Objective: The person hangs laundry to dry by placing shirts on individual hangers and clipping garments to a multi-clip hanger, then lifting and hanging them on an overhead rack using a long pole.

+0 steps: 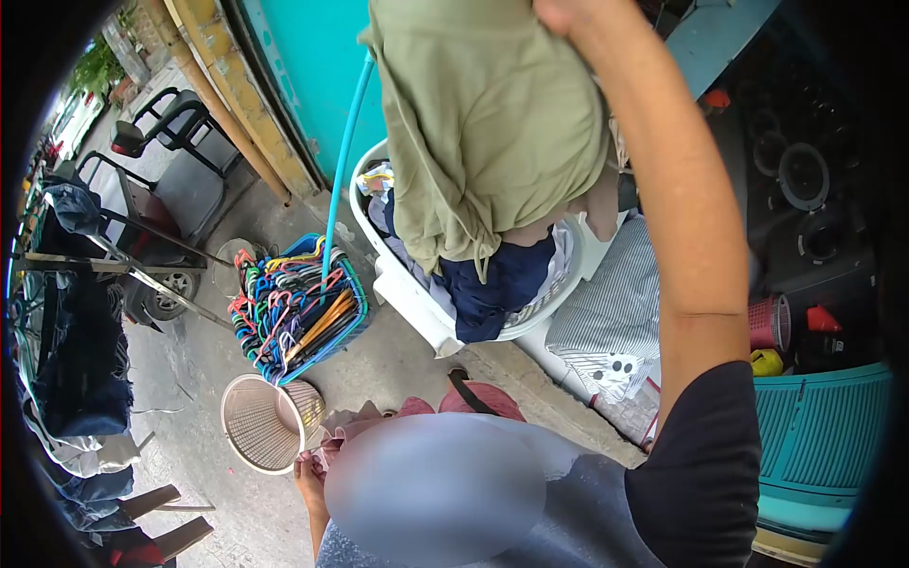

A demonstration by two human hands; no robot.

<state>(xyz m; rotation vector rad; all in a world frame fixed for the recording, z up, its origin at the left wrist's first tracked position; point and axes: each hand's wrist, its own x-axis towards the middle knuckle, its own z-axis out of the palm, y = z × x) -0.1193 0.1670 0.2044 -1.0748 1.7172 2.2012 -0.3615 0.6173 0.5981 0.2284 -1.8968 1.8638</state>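
Observation:
My right hand point(561, 13), partly cut off by the top edge, is closed on an olive-green drawstring garment point(492, 123). The garment hangs down over a white laundry basket point(445, 327), its cord dangling at the lower end. Under it, dark navy clothing point(497, 284) and other laundry fill the basket. Low on the left, my left hand point(307, 470) has its fingers curled together beside the rim of a beige plastic basket point(256, 426). Something thin and reddish shows at its fingertips; what it is I cannot make out.
A blue basket point(355, 331) packed with colourful hangers point(289, 303) stands on the concrete floor. A light-blue pole point(343, 161) rises from it. Dark clothes point(85, 350) hang at the left, near chairs point(185, 180). A striped bag point(611, 293) lies right of the laundry.

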